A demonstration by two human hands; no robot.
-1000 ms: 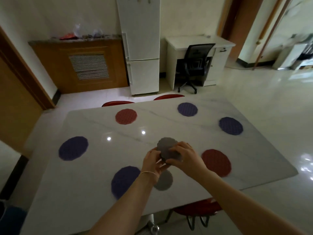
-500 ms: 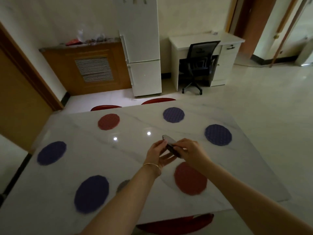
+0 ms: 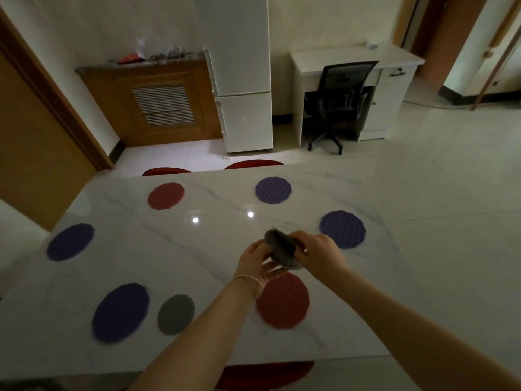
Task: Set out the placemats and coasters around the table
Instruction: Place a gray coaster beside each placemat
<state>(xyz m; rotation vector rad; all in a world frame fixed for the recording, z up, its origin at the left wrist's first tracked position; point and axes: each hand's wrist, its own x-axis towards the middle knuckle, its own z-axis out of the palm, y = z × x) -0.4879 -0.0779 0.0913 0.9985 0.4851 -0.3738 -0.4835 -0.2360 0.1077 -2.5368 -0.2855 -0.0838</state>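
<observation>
At the centre of the frame, the left hand and the right hand both grip a stack of grey coasters above the table. One grey coaster lies at lower left, just beside a blue placemat.

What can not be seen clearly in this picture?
- Head view: how many grey coasters are in the stack; the left hand and right hand cover it.
- Near red placemat: left edge hidden by the left wrist.
- Red chairs: mostly hidden behind the table.

Six placemats laid, grey coaster beside
</observation>
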